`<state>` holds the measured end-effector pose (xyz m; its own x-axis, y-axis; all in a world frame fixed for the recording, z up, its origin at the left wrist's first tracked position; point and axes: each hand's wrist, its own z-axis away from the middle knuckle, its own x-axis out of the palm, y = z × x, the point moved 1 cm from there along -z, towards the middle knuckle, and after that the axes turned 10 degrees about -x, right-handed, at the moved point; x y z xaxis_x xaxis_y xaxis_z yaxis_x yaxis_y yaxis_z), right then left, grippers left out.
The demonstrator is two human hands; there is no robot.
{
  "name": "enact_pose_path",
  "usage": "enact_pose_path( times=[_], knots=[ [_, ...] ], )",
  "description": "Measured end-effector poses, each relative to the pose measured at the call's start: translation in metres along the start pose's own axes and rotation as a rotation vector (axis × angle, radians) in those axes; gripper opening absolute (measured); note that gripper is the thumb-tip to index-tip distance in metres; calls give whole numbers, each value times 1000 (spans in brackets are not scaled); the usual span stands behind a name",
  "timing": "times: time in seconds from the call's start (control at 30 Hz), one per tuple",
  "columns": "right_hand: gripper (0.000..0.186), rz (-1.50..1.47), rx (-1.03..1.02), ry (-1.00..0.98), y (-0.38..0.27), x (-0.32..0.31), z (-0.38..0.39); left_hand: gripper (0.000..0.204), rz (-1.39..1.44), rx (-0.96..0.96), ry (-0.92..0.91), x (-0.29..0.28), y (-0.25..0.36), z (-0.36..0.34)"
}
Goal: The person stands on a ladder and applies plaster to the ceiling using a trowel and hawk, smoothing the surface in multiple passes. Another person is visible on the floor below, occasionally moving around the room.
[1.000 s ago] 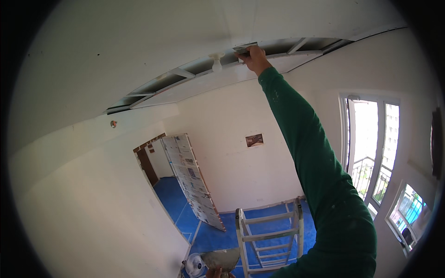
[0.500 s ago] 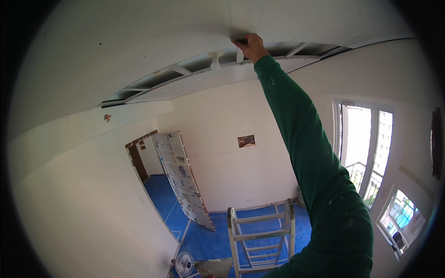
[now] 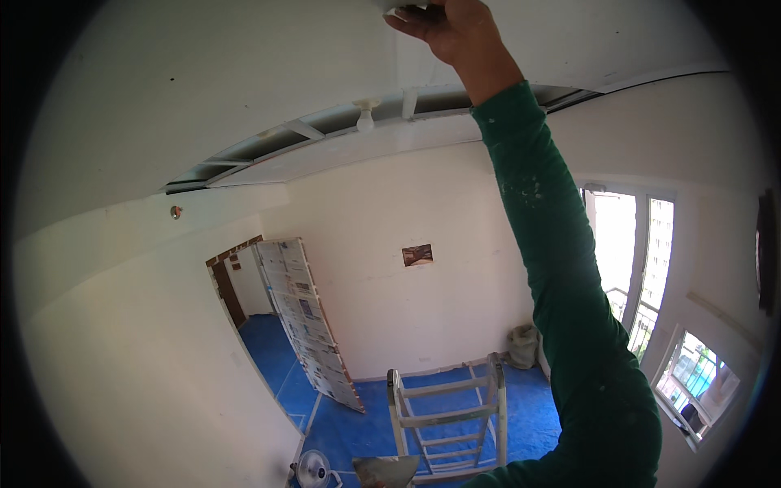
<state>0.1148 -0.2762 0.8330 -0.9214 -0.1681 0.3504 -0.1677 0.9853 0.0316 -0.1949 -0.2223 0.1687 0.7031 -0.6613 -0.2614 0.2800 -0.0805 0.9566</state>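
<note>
My right hand [image 3: 439,24] is raised to the white ceiling [image 3: 244,57], closed on a flat putty knife [image 3: 403,13] held against the surface; the blade is partly hidden by my fingers. The green sleeve runs down the right of the view. Beyond the hand is a long opening [image 3: 289,142] in the ceiling with white framing strips and a white bulb [image 3: 365,119] on a fitting. At the bottom edge shows a flat board with putty-like smears [image 3: 382,472]; my left hand is not visible.
A stepladder [image 3: 446,419] stands on blue floor sheeting [image 3: 358,431]. A paper-covered door [image 3: 305,321] stands open beside the left doorway. A fan [image 3: 315,469] is at lower left, a sack [image 3: 522,346] at the back corner, a balcony door [image 3: 618,244] and small window [image 3: 695,382] at right.
My right hand with the knife has moved from the opening's edge up across the ceiling toward the top of the view. The board has sunk lower in view, and the fingers under it no longer show.
</note>
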Motion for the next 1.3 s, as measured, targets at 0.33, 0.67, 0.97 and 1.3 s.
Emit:
enact_pose_path(
  times=[0.33, 0.67, 0.97, 1.3],
  knots=[
    [35, -107, -118, -268, -119, 13, 92, 53, -213, 31, -170, 17, 5, -26],
    [44, 770, 275, -883, -59, -143, 388, 45, 310, 159, -237, 20, 50, -57],
    [50, 1061, 562, -1147, -84, -237, 523, 32, 539, 146, -386, 44, 60, -69],
    [32, -219, 1246, 676, -125, -275, 592, 53, -520, 846, 119, 122, 63, -112]
  ],
)
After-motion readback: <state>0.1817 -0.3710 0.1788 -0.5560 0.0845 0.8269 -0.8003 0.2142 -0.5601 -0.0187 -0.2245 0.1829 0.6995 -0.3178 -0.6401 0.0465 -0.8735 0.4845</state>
